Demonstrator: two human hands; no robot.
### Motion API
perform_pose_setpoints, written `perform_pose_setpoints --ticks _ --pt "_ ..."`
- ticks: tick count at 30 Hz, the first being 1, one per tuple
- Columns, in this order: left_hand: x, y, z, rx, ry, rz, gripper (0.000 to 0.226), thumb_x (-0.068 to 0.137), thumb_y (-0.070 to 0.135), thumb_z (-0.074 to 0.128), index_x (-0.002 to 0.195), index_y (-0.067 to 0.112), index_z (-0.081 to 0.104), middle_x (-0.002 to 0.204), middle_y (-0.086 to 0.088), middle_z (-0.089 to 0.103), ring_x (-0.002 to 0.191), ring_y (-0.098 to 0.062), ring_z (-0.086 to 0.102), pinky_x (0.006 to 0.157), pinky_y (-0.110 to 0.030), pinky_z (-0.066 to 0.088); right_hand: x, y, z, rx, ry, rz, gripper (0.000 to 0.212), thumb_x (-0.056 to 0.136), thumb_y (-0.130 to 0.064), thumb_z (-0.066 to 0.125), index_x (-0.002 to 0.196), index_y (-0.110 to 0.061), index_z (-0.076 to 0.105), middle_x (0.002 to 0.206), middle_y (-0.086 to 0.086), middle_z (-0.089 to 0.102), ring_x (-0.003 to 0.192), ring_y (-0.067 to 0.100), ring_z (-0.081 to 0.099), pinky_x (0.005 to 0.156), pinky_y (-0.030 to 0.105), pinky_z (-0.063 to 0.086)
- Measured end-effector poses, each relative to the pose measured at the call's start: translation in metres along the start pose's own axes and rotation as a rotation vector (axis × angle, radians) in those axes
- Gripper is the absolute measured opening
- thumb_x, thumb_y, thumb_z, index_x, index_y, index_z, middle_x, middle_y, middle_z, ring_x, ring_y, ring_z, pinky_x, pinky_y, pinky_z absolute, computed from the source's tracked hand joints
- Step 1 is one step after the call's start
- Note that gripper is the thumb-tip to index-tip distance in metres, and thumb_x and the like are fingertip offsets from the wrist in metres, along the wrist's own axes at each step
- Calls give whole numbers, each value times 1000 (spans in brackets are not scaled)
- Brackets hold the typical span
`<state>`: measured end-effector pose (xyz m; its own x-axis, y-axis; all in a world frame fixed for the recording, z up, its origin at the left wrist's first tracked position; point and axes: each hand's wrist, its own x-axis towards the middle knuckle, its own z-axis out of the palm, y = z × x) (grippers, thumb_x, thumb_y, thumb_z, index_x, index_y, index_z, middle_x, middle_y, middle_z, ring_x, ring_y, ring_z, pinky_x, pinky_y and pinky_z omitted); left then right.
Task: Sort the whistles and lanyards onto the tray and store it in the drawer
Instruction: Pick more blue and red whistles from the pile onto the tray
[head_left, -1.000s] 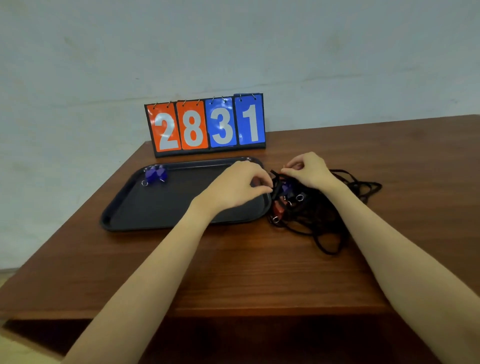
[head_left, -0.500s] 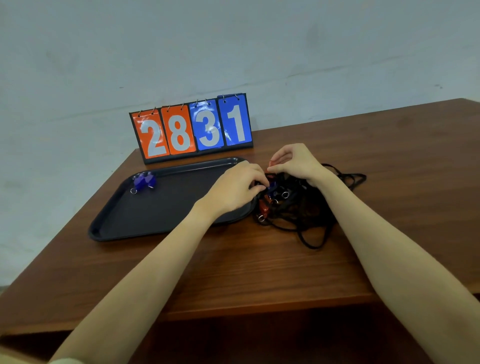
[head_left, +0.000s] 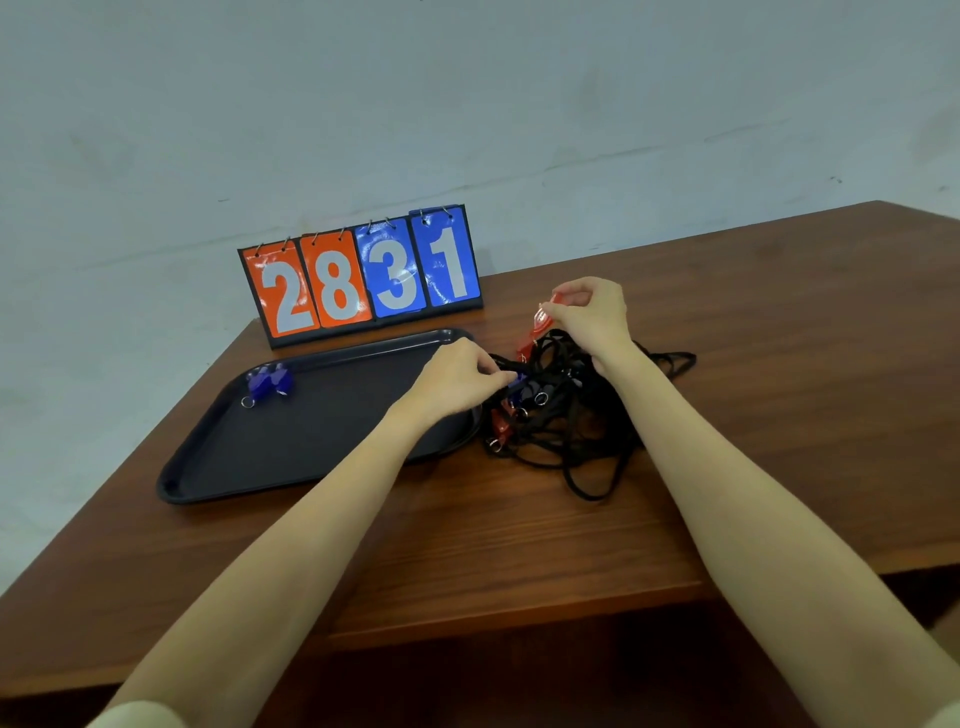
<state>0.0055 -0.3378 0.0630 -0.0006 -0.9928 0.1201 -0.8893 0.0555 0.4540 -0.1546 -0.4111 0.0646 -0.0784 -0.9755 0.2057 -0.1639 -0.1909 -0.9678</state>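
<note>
A red whistle is pinched and held above the lanyards by the right hand. A blue whistle in the tangle is pinched by the left hand. Two blue whistles are seen on the tray.

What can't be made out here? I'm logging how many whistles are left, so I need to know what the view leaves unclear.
Head view only:
- Whistles in the lanyard pile: the count is hidden by tangled cords and both hands.
- Left hand: its fingertips pinch something blue, too small to tell if whistle or clip.
- Red whistle: partly covered by the right hand.
- Blue whistles on the tray: overlapping, count unclear.
- Drawer: below the table edge, not shown.
</note>
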Motion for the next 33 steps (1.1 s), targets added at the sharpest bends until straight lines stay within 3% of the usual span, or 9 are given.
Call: perform_pose_setpoints --ticks 6,11,16,23,26,29,33 --pt "7 12 0 -16 -76 -51 27 82 38 70 84 13 78 81 -2 72 77 -13 63 73 -32 52 0 -3 -8 21 37 9 26 82 -11 71 107 -9 66 94 -3 61 89 9 56 73 19 42" --pt "9 20 -3 17 -74 6 15 82 24 72 89 13 78 92 -1 74 86 -13 65 82 -33 54 -1 -5 -11 31 45 18 26 82 -11 71 108 -9 66 97 0 61 90 11 57 76 22 42" --pt "10 24 -16 85 -26 65 10 82 21 73 86 12 77 90 1 72 82 -8 63 78 -28 53 0 -5 -12 35 60 25 26 81 -10 72 106 -10 67 99 2 64 96 15 62 85 28 50" --pt "12 25 -13 172 -156 73 22 81 25 73 100 14 74 96 0 70 89 -14 64 82 -30 53 -2 -6 -12 41 51 17 27 81 -10 71 108 -10 66 97 0 63 95 14 61 86 27 50" --pt "13 24 -5 157 -22 98 19 85 27 68 100 16 73 101 2 70 93 -14 63 86 -33 52 -2 -6 -12 46 49 24 26 81 -10 72 106 -10 66 100 2 65 97 15 62 87 30 52" --pt "12 25 -2 99 42 110 20 84 36 68 90 18 73 90 5 70 85 -9 63 78 -29 52 -1 -6 -13 38 51 21 24 80 -10 72 103 -12 66 101 2 65 98 16 63 88 32 53" --pt "5 27 -5 110 -116 115 22 79 31 75 88 11 74 80 8 64 68 -3 54 60 -16 39 -2 -7 -13 34 48 26 22 80 -9 72 101 -12 66 99 2 65 97 17 64 88 35 54"
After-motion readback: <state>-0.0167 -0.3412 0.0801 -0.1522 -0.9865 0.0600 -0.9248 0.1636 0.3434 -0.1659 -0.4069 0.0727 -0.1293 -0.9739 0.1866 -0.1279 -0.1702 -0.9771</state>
